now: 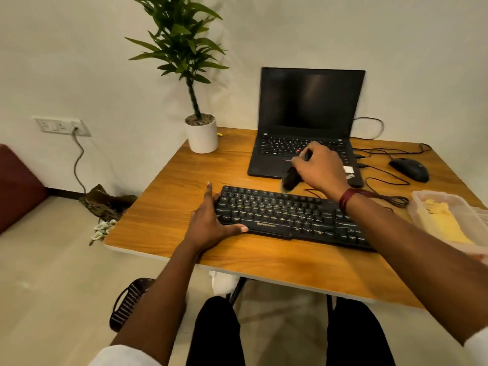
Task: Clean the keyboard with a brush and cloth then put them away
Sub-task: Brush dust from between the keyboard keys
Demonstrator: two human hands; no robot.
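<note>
Now the left hand (pixel 208 220) rests against the left end of the black keyboard (pixel 285 215) on the table (pixel 163 207), its fingers straight and its thumb along the front edge. The right hand (pixel 319 167) has its fingers curled around a dark, blurred brush (pixel 290 178) just above the keyboard's back row, in front of the laptop (pixel 309 107). A yellow cloth (pixel 446 225) lies in a plastic container (pixel 414 207) at the right.

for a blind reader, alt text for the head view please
A person's right hand holds a brush at the back edge of a black keyboard on a table, while the left hand steadies its left end. Behind are an open laptop, a potted plant and a mouse; a yellow cloth lies in a box at right.
</note>
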